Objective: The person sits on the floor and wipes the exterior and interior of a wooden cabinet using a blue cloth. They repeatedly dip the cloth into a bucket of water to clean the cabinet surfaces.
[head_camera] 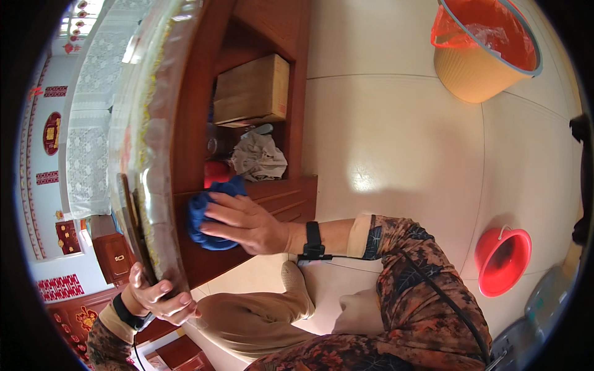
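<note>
My right hand (246, 225) presses a bunched blue cloth (216, 218) against the reddish-brown wooden front of a low cabinet (190, 162), just below its top edge. My left hand (160, 297) is curled over the near corner of the cabinet top, its fingers on the edge of a clear plastic cover (160, 204). A long dark object (134, 227) lies along the cover and reaches the left thumb; whether the hand also holds it cannot be told. Both wrists wear black straps with cables.
An open compartment holds a cardboard box (253, 92), a crumpled grey-beige cloth (260, 155) and a red item (217, 172). On the tiled floor (394, 139) stand a lined beige bin (478, 69) and a red bucket (503, 262). My bent leg (246, 315) is beside the cabinet.
</note>
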Tool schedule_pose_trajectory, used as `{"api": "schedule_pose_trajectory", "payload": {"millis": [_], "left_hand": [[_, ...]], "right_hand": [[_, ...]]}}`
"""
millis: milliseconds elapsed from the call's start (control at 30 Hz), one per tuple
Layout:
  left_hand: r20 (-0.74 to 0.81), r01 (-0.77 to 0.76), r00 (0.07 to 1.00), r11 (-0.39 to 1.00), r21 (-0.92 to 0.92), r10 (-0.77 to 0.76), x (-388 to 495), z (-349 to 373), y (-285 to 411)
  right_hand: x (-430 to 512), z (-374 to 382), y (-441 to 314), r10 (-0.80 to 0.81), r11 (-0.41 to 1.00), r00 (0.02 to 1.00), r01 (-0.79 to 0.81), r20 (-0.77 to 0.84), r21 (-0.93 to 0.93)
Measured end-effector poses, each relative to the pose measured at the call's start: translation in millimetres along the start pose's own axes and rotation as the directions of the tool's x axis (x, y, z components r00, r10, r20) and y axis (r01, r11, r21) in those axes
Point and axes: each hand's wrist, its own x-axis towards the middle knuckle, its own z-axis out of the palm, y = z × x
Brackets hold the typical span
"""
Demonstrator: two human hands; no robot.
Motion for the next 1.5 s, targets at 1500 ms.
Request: {"api": "schedule_pose_trajectory", "payload": {"millis": [1500], "left_hand": [[0.115,-0.100,0.989,0.995,0.022,0.097,-3.6,-6.5,-6.3]], "right_hand": [[-169.6,-35.4,53.4,0.854,0.331,0.355,-0.935,-0.380,-0.129]]}}
